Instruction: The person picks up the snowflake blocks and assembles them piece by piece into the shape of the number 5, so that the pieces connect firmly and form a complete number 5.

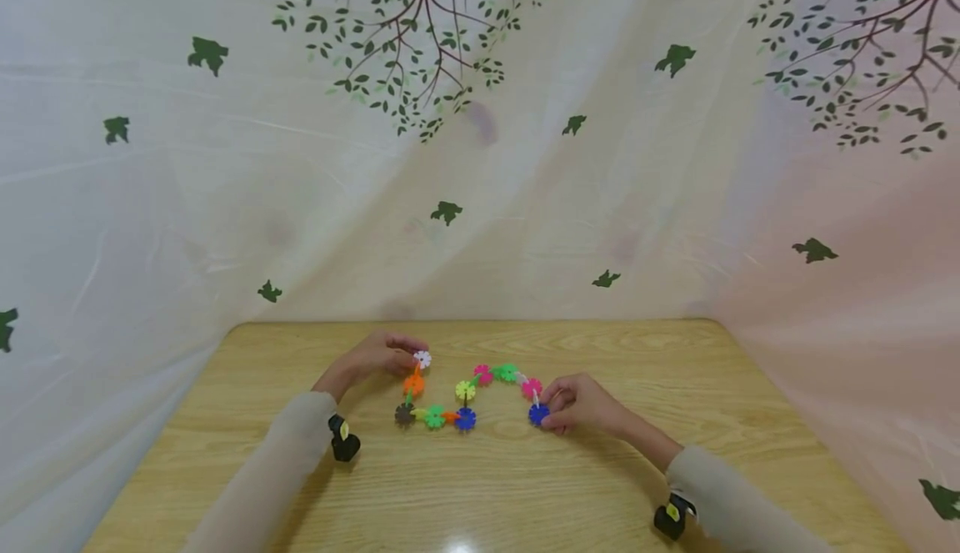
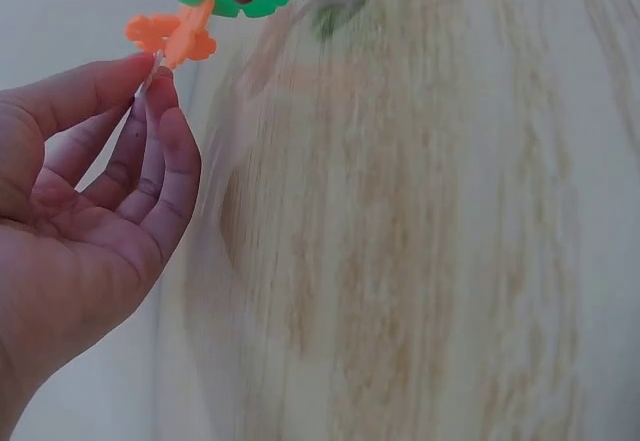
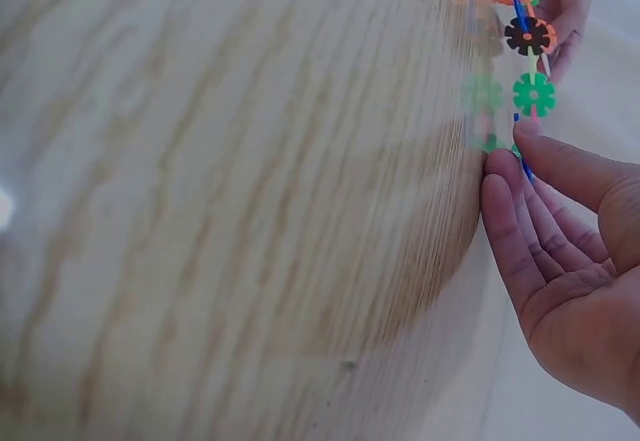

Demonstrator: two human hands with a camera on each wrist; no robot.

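Note:
A chain of interlocking plastic snowflake discs [image 1: 435,417] in many colours winds in an S shape over the table. My left hand [image 1: 381,354] pinches the white snowflake disc [image 1: 423,359] at the chain's left end; an orange disc [image 1: 413,384] joins on below it. In the left wrist view, the left thumb and fingertips meet on the white disc's thin edge. My right hand [image 1: 588,407] holds the blue snowflake disc [image 1: 537,414] at the right end between thumb and fingers. Seen from the right wrist, a green disc [image 3: 534,95] and a dark disc [image 3: 527,36] line up beyond those fingertips.
The wood-grain table [image 1: 480,495] has rounded far corners. Behind it hangs a pale curtain [image 1: 360,236] printed with branches and green birds. Each wrist wears a small black camera, one at the left sleeve [image 1: 281,453], one at the right sleeve [image 1: 720,495].

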